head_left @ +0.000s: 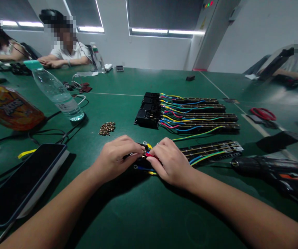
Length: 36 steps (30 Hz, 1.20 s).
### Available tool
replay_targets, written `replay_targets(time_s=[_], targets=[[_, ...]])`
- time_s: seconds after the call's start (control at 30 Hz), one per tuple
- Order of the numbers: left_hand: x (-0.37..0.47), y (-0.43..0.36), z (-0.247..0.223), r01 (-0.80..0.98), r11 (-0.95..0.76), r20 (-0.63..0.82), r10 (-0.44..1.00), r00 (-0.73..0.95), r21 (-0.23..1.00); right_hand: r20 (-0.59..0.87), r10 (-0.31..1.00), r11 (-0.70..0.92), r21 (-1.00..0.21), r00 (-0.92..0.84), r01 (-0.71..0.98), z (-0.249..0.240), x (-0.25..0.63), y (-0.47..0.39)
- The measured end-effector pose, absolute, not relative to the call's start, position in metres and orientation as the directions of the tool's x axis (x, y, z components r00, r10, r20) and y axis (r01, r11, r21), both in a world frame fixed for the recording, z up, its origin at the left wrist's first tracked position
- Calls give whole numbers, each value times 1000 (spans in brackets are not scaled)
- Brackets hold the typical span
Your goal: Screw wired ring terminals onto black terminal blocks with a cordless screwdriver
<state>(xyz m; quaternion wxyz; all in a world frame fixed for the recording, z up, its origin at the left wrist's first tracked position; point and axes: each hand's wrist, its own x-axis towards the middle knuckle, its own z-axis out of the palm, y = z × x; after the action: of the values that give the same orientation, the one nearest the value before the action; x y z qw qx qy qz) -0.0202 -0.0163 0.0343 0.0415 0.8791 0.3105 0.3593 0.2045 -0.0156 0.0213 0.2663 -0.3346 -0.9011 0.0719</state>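
Both hands meet over a black strip unit [211, 150] with brass rails, lying on the green table [143, 214]. My right hand [173, 162] pinches a red-sleeved wire terminal [148, 154] between thumb and fingers. The fingertips of my left hand [117, 155] are pressed together right beside that terminal; whatever they hold is too small to make out. Below my hands a blue-sleeved ring terminal [136, 167] sticks out, and a yellow-sleeved one [146, 144] shows above. My fingers hide most of the unit's black end. Blue and green-yellow wires run along the unit to the right.
Behind my hands lie several finished-looking wired units [190, 112]. Small brass screws [107, 128] are heaped to the left. A power drill [270, 169] lies right, its bit toward the unit. A phone [24, 180], water bottle [57, 91], orange drink bottle [8, 105] and cables stand left. People sit across.
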Motion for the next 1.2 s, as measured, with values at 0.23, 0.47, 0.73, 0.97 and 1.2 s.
replay_targets(time_s=[0.23, 0.47, 0.73, 0.97, 1.2], targets=[[-20, -16, 33, 512, -804, 614, 575, 541, 303, 428, 638, 769, -306, -640, 561, 21, 205, -15], [-20, -15, 31, 487, -823, 621, 551, 557, 293, 437, 636, 771, -319, -636, 552, 22, 205, -16], [-20, -16, 32, 467, -825, 604, 556, 571, 317, 457, 630, 775, -323, -627, 543, 21, 205, -15], [-19, -17, 31, 499, -800, 595, 590, 547, 334, 454, 627, 777, -311, -633, 547, 20, 205, -16], [-20, -19, 31, 554, -754, 563, 644, 518, 352, 438, 632, 774, -316, -639, 549, 21, 205, -15]])
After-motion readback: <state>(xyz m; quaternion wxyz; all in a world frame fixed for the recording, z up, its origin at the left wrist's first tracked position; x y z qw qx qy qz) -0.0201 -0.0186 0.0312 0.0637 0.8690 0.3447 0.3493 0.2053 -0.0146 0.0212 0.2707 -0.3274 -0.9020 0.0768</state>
